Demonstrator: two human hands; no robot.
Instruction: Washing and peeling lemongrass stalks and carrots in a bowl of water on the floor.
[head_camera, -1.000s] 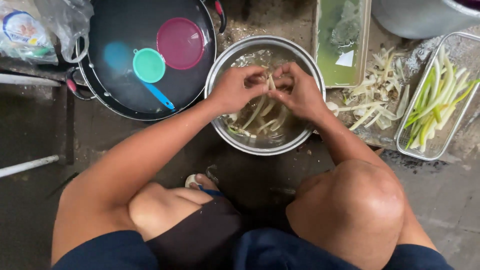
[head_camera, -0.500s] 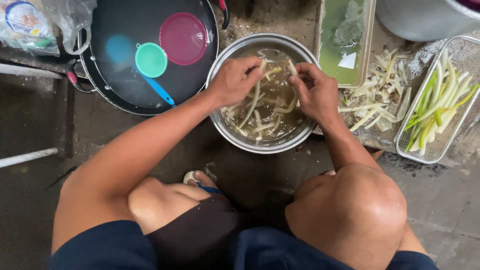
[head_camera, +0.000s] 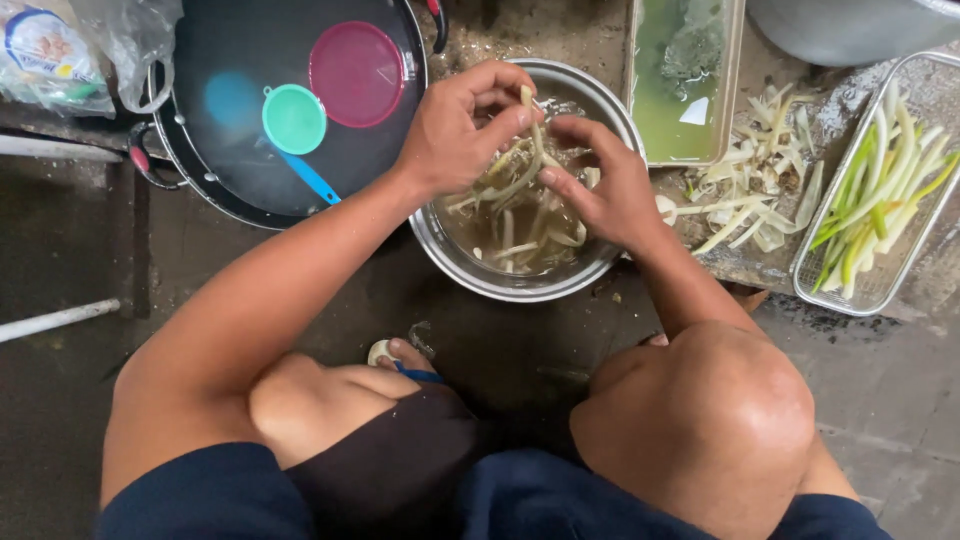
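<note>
Pale vegetable strips (head_camera: 520, 225) lie soaking in murky water inside the round steel bowl (head_camera: 455, 250) on the ground between the person's knees, and one long strip (head_camera: 528, 135) now stands lifted above the rest. Half a second ago both hands were spread apart and low in the bowl; now they have come together over its far rim. The left hand (head_camera: 455, 135) is pinched shut on the upper end of that strip, and the right hand (head_camera: 600, 185) is closed on it just below, fingers touching the stalk. Judging by this, a single piece has been picked out of the soak and is being peeled or split. Beside the bowl a heap of trimmings (head_camera: 750, 190) lies, with a wire basket (head_camera: 830, 290) of greenish stalks further right and a black pan (head_camera: 200, 185) to the left.
</note>
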